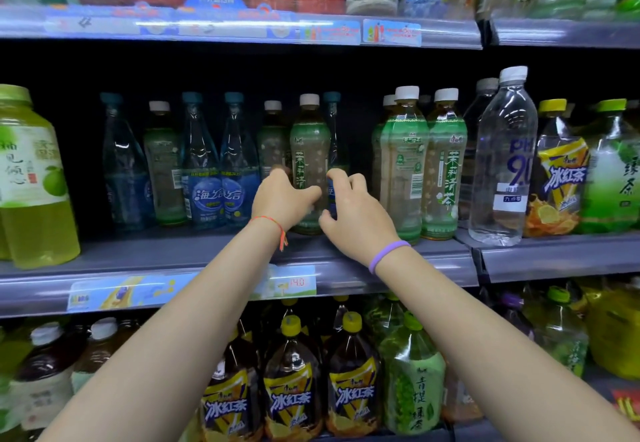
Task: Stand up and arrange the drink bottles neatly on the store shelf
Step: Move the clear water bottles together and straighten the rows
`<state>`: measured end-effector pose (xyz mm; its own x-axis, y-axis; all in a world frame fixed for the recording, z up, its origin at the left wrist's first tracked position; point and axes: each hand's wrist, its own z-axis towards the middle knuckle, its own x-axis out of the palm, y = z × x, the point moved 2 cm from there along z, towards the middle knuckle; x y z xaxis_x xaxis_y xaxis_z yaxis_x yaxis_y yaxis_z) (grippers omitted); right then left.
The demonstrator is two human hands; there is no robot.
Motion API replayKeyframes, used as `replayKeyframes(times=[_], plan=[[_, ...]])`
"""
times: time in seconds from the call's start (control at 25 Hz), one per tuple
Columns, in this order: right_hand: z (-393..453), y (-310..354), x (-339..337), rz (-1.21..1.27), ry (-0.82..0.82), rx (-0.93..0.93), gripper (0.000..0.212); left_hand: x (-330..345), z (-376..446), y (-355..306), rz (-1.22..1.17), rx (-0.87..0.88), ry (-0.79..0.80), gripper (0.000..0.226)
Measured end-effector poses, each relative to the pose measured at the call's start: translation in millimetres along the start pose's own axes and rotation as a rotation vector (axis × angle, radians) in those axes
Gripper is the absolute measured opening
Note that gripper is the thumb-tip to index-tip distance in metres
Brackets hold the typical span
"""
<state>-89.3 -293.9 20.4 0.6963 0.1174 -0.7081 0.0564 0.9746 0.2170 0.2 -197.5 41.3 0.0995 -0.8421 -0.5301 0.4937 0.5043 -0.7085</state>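
On the middle shelf (207,261), at nine o'clock, a large green-capped bottle (33,178) holds yellow-green drink; its left side is cut off by the frame edge. Toward ten o'clock stand slim blue water bottles (204,171) with teal caps, filled with clear liquid, and between them a white-capped tea bottle (162,168) set further back in shadow, its label hard to read.

At the centre, the jasmine tea bottle (309,150) stands upright on the shelf, white cap up, pale brownish tea inside. The left hand (282,199), with an orange string at the wrist, wraps its lower left side, thumb across the front. The right hand (353,213), wearing a purple band, curls at the bottle's lower right with fingers bent; whether it actually presses the bottle cannot be told. The hands hide the bottle's lower label and most of a blue bottle behind it.

At two o'clock two more jasmine tea bottles (426,168) stand side by side, upright. At three o'clock a clear water bottle (502,161) holds colourless liquid, then a yellow-capped iced tea bottle (557,171) with dark tea.

At six o'clock, on the lower shelf, dark iced tea bottles (294,382) are partly covered by the forearms. The top shelf at twelve o'clock is blurred.
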Motion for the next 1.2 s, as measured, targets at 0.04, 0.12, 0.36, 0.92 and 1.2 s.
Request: replayKeyframes(times=[0.04, 0.12, 0.36, 0.92, 1.2], plan=[[0.9, 0.4, 1.7, 0.024, 0.026, 0.021, 0.052, 2.8, 0.7, 0.2, -0.086, 0.003, 0.054, 0.051], [4.7, 0.5, 3.6, 0.12, 0.076, 0.142, 0.05, 5.8, 0.1, -0.4, -0.241, -0.023, 0.126, 0.051], [26.3, 6.8, 8.2, 0.74, 0.145, 0.559, 0.058, -1.3, 6.5, 0.7, -0.376, -0.064, 0.206, 0.069], [5.5, 21.5, -5.7, -0.343, -0.002, 0.17, 0.024, -1.6, -14.0, -11.1, -0.603, -0.13, 0.573, 0.026], [24.4, 25.0, 6.8, 0.058, 0.227, 0.361, 0.034, -8.1, 14.1, 18.4, -0.477, -0.222, 0.355, 0.012]])
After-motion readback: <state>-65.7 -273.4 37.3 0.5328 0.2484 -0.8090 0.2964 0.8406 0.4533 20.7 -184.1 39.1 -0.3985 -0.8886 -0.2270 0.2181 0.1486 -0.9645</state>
